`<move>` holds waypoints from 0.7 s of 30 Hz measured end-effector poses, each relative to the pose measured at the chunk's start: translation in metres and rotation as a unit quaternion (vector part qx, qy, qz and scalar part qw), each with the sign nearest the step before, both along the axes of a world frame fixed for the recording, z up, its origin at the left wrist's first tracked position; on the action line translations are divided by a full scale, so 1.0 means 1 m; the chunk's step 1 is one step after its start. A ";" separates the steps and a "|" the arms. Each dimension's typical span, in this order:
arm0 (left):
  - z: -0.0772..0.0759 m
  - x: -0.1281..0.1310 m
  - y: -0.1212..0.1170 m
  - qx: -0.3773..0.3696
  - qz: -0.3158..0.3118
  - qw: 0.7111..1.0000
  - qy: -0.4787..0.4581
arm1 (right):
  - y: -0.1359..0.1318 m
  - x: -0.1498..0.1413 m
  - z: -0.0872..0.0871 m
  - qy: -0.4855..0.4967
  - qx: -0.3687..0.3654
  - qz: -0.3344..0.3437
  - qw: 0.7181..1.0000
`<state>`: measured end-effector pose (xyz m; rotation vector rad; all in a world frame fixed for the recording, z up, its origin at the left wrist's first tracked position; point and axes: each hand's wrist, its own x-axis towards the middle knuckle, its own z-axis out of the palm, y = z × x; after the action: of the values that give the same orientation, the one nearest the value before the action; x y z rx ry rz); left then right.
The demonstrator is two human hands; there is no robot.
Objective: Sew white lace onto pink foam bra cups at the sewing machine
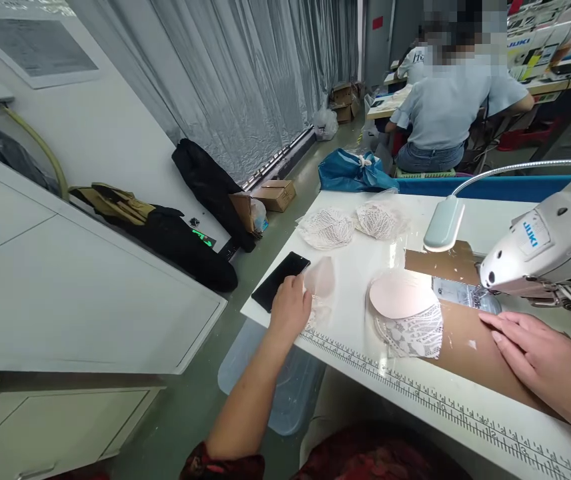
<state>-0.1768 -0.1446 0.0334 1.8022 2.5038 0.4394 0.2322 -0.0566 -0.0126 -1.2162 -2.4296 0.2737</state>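
Observation:
My left hand [291, 305] is at the table's left edge, fingers curled together between a black phone [281, 279] and a pale pink bra cup with lace [321, 279]. It touches the cup's left edge; what the fingertips pinch, if anything, is hidden. My right hand [528, 343] lies with fingers stretched out on a brown cardboard sheet [465, 333], just in front of the sewing machine [540, 243]. Between the hands, a smooth pink cup [398, 295] overlaps white lace cups [413, 330]. Farther back lie two more lace cups [326, 228].
A printed ruler [405, 390] runs along the front edge of the white table. A lamp [444, 223] on a bent neck hangs over the cardboard. Behind the table sits a blue bag [353, 170]; a person [435, 113] sits beyond. Below left is a translucent plastic lid [293, 393].

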 end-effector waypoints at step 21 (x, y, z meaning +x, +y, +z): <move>0.009 0.118 -0.034 0.211 -0.369 0.804 -0.415 | -0.063 -0.120 0.056 0.560 -0.497 -0.070 0.659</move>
<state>-0.0588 -0.1790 0.0423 1.8980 1.0700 1.3943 0.1125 -0.1194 0.0437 -0.9926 -0.9560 1.8308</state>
